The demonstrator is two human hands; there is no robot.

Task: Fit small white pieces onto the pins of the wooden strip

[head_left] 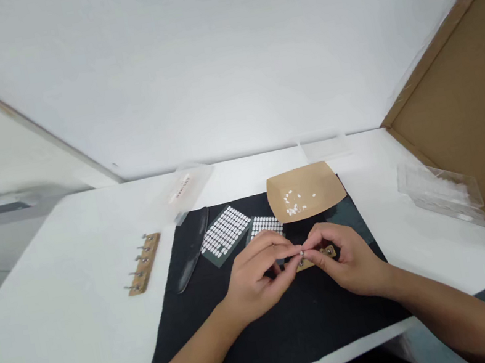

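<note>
Both my hands meet over the black mat [269, 333] near its middle. My left hand [258, 272] pinches its fingertips together right where they touch a small wooden strip with metal studs [315, 259]. My right hand [344, 254] is closed on that strip and holds it just above the mat. What the left fingertips pinch is too small to name. Two sheets of small white dots [225, 231] lie on the mat just beyond my hands.
A brown paper tray [319, 190] with several white bits stands at the mat's far edge. A second wooden strip with metal hooks [143, 263] lies on the white table to the left. A dark flat tool [193, 249], clear plastic packaging [442, 193] and a cardboard panel [477, 102] are nearby.
</note>
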